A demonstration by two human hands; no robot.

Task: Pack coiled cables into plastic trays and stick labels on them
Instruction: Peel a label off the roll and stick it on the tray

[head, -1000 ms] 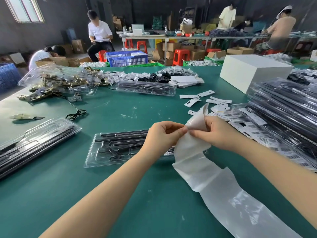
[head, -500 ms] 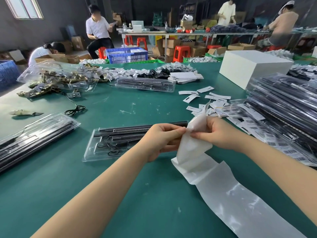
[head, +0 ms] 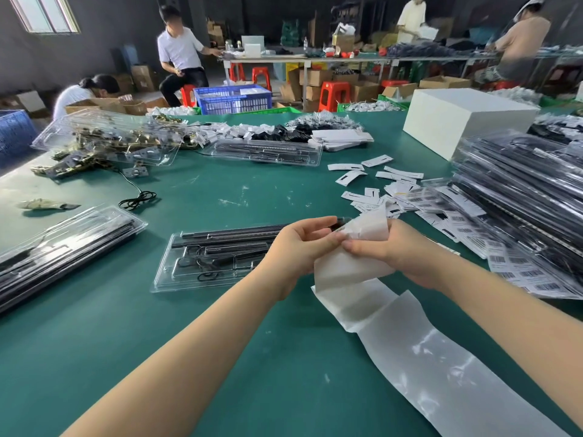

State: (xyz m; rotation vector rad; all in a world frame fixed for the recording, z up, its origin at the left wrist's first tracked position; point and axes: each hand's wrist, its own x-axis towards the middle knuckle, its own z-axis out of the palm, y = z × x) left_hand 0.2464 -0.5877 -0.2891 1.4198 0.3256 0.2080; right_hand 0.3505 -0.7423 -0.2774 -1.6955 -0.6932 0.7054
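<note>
Desk (head: 220, 357): we saw a wide green top carrying everything below.
Tray stack (head: 517, 197): a tall pile of filled clear trays sat at our right edge, tilted, with barcode sheets (head: 517, 272) spilling from under it.
White box (head: 467, 118): it stood at the far right, behind the stack.
Backing strip (head: 441, 367): a long glossy white strip ran from the lower right corner up to our hands, folded over near them.
Plastic tray (head: 202, 263): it lay flat and open, just left of our hands, holding black rods and a coiled cable (head: 202, 266) in its pockets.
Closed tray (head: 63, 241): it rested at the left edge, well apart from the open one.
Left hand (head: 303, 247): its grip was closed, fingertips pinching the top of the strip above the tray's right end.
Right hand (head: 397, 250): its grip was clamped on the strip, thumb on its front, touching the left fingertips.
Loose labels (head: 372, 181): small white slips lay scattered beyond our hands.
</note>
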